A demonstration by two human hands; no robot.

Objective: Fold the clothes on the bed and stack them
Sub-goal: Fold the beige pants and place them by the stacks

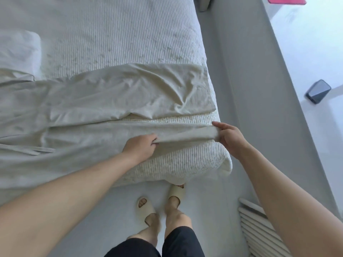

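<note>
Both hands are on the near leg of the trousers (96, 108), at the bed's near right corner. My left hand (141, 147) has its fingers curled under the leg's near edge, pinching the cloth partway along. My right hand (229, 137) holds the hem end of that same leg, thumb on top and fingers wrapped below, right at the corner of the bed (115, 43). So the two hands are apart along one leg, each clamped on the fabric, and the stretch between them looks drawn fairly taut.

Beyond my hands, the pale beige trousers lie across the ribbed cover, waist somewhere off to the left and both legs running to the right. The far leg lies flat but wrinkled, its hem close to the bed's right edge, with a strip of bare cover showing between the two legs.

I judge this cloth to be light, thin and limp: it creases readily and will sag wherever I am not holding it. It should not slip from a pinch, but one hold alone would let the leg droop and twist. The hem and the side seam look like the best places to grip, keeping the leg stretched while I lay it over the far one.

Further back, at the left, a white folded item (18, 51) rests on the cover.
</note>
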